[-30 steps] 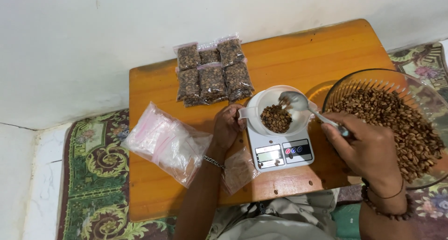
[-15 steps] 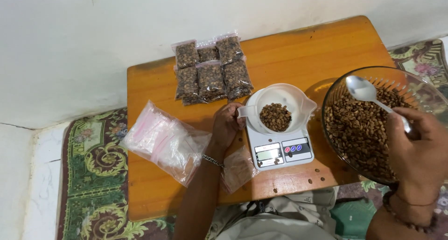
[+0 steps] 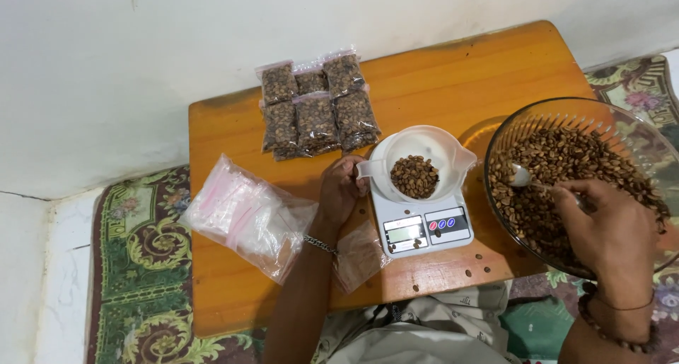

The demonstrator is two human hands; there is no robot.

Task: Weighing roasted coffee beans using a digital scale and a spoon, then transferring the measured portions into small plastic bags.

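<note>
filled bean packets (image 3: 315, 109) — by wall | empty bags (image 3: 247, 215) — table's left

Orange-brown wooden table (image 3: 453, 81), glossy, darker at the edges. White weighing cup (image 3: 417, 155) on white kitchen scale (image 3: 421, 226), grey display, red and blue buttons. Brown roasted beans in clear ribbed glass bowl (image 3: 566, 116); silver spoon (image 3: 527, 178) among them. Six clear packets (image 3: 316, 109) filled dark brown. Stack of clear empty bags (image 3: 247, 215), pinkish zip strips. Green rug (image 3: 141, 244), yellow scroll pattern, maroon ground. White wall (image 3: 141, 67).
</note>
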